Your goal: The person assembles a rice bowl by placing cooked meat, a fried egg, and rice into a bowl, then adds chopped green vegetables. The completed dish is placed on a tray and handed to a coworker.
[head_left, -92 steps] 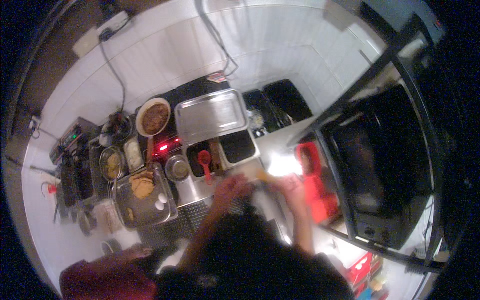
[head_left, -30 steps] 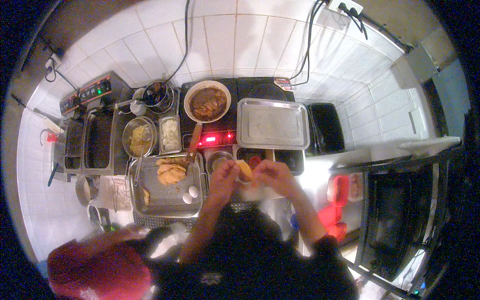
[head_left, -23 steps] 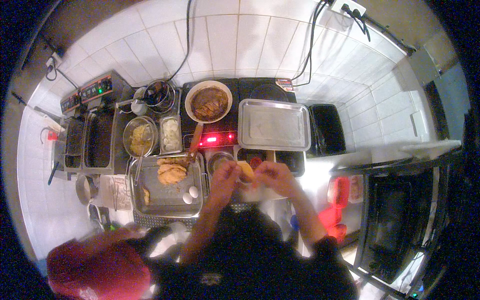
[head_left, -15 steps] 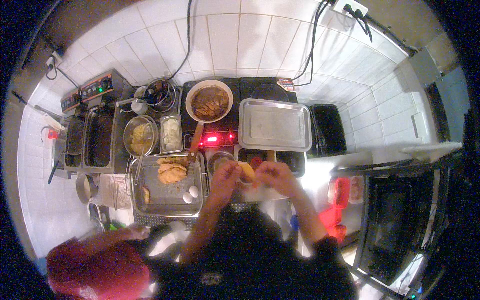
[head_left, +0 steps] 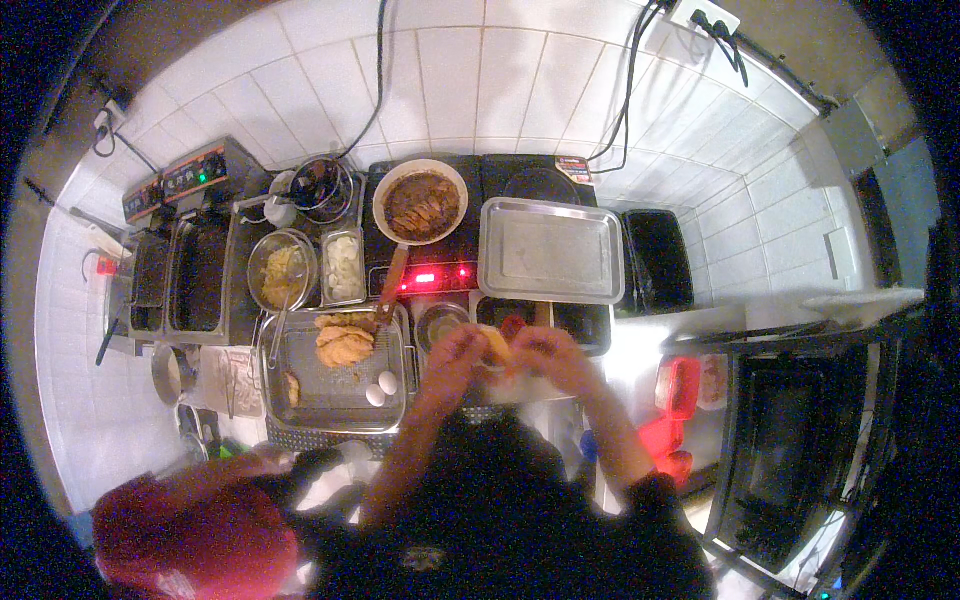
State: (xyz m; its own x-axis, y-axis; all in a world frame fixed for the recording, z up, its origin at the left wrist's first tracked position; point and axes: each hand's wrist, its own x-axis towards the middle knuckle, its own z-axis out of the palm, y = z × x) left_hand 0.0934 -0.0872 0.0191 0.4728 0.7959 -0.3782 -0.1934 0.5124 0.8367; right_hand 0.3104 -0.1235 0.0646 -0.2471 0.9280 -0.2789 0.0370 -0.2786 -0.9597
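Both my hands meet in front of my body, over the near edge of the worktop. Between them is a small, soft-looking yellow-orange piece; blur hides what kind of food or wrapping it is. My left hand is closed, pinching the piece at its left side. On the other side, the bent fingers of my right hand are closed at its edge. A round metal bowl lies just beyond my left hand. Dark containers sit beyond my right hand, one with something red near my fingers.
A rack tray at left holds fried cutlets and two eggs. Behind stand a pan of brown stew on a lit cooktop, a metal tray and fryers. A person in a red top is at lower left.
My hands stay in nearly the same place, with the fingers shifting slightly around the yellow-orange piece. The pans, trays and food have not moved.
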